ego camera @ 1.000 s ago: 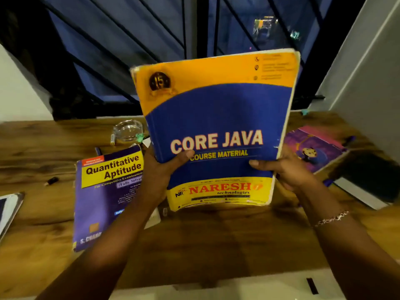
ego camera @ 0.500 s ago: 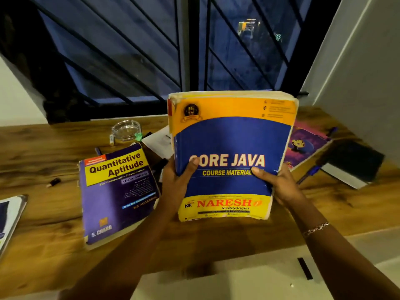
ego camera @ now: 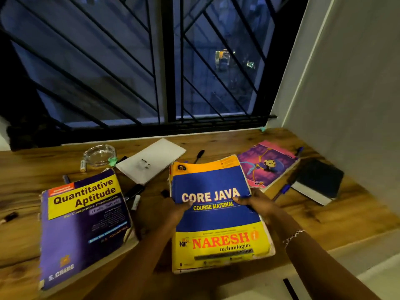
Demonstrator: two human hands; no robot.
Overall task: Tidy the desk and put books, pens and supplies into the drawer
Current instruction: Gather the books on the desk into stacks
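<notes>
I hold the thick blue and yellow Core Java book (ego camera: 218, 221) low over the wooden desk (ego camera: 337, 215), its cover facing up. My left hand (ego camera: 175, 210) grips its left edge, thumb on the cover. My right hand (ego camera: 258, 204) grips the right edge the same way. A purple Quantitative Aptitude book (ego camera: 84, 226) lies on the desk to the left. A pink and purple notebook (ego camera: 267, 163) lies to the right, and a black notebook (ego camera: 318, 180) beyond it. No drawer is in view.
A white pad (ego camera: 151, 160) and a glass ashtray (ego camera: 98, 154) sit near the barred window. Pens are scattered about: a black one (ego camera: 199, 154) behind the book, blue ones (ego camera: 283, 189) on the right, markers (ego camera: 134, 194) between the books. A wall stands on the right.
The Core Java book has come down from upright in front of the window to nearly flat, low over the desk. Both hands kept their grip on its edges.
</notes>
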